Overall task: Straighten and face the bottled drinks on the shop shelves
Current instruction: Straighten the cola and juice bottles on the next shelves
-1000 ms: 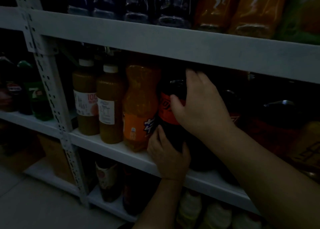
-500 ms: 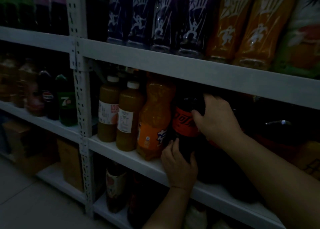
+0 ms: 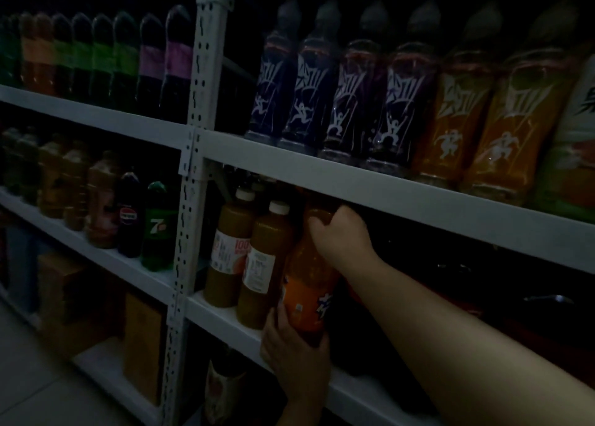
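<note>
— Which one are you on?
— The orange soda bottle [image 3: 304, 300], standing on the shelf [image 3: 222, 314] just right of two white-capped juice bottles [image 3: 262, 264]. My right hand [image 3: 341, 235] grips its top, my left hand [image 3: 294, 358] its base.

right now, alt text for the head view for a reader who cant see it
A person's right hand grips the shoulder of an orange soda bottle on a dim shop shelf, while the left hand holds its base. Two white-capped juice bottles stand left of it; purple and orange drinks line the shelf above.
</note>
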